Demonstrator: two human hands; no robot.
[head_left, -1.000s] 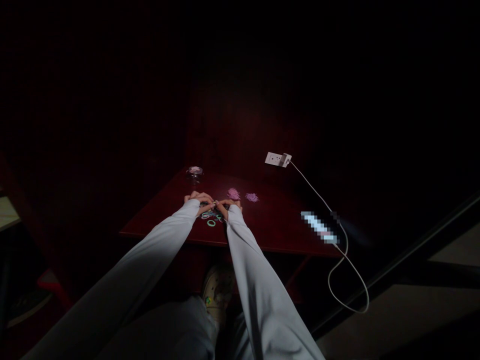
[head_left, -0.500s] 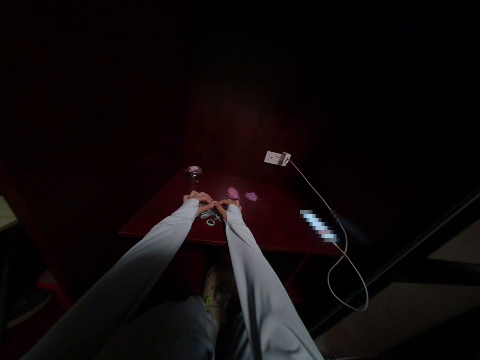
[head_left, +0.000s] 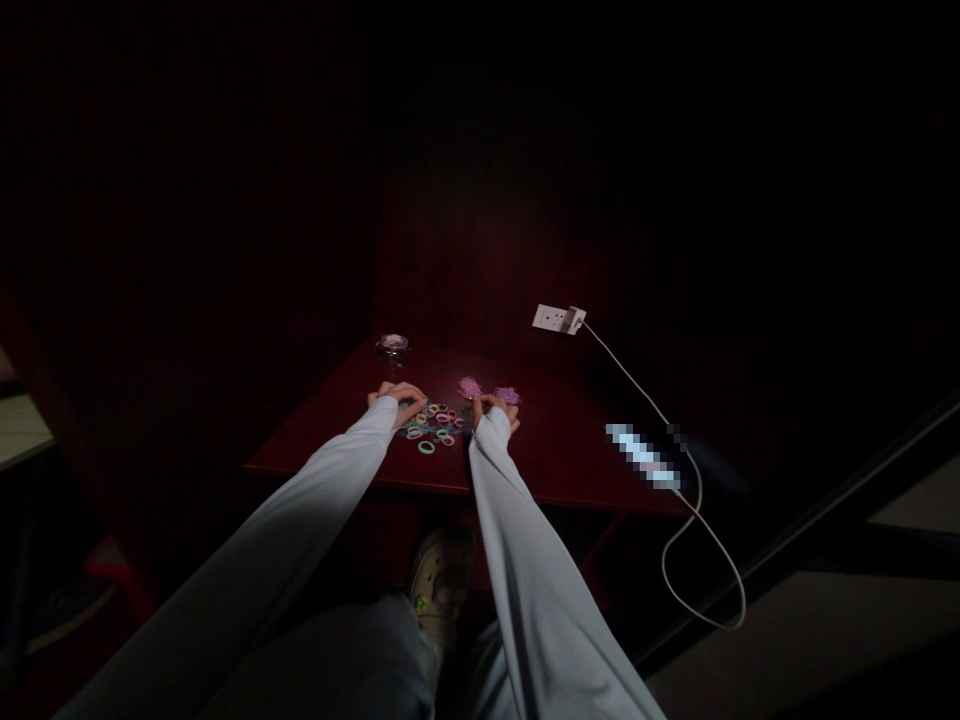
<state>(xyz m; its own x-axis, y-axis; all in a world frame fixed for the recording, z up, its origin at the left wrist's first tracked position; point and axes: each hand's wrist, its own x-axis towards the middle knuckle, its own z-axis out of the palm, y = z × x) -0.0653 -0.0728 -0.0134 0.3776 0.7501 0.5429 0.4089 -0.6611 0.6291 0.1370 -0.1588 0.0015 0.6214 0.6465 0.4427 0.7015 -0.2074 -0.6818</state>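
Note:
Several coloured elastic hair ties (head_left: 426, 448) lie in a loose pile on the dark red table, between my two hands. At the pile's left edge is my left hand (head_left: 397, 397), thumb and fingers drawn together at the tips; anything between them is too small to make out. My right hand (head_left: 495, 408) is right of the pile with its fingers bent into a pinch, and what it holds, if anything, does not show. Just beyond its fingertips are a heap of thin pink strands (head_left: 469, 385) and a purple heap (head_left: 508, 394), partly covered by the hand.
A small clear jar (head_left: 393, 346) with pale contents stands at the table's back left. On the wall is a white socket (head_left: 559, 319) with a charger, its cable (head_left: 626, 369) running to a blurred bright device (head_left: 643, 457) at the right. The table's front edge (head_left: 360, 481) is near me.
My right hand has moved right, away from my left hand, toward the pink and purple heaps. More of the hair-tie pile shows between the hands. The left hand has barely moved.

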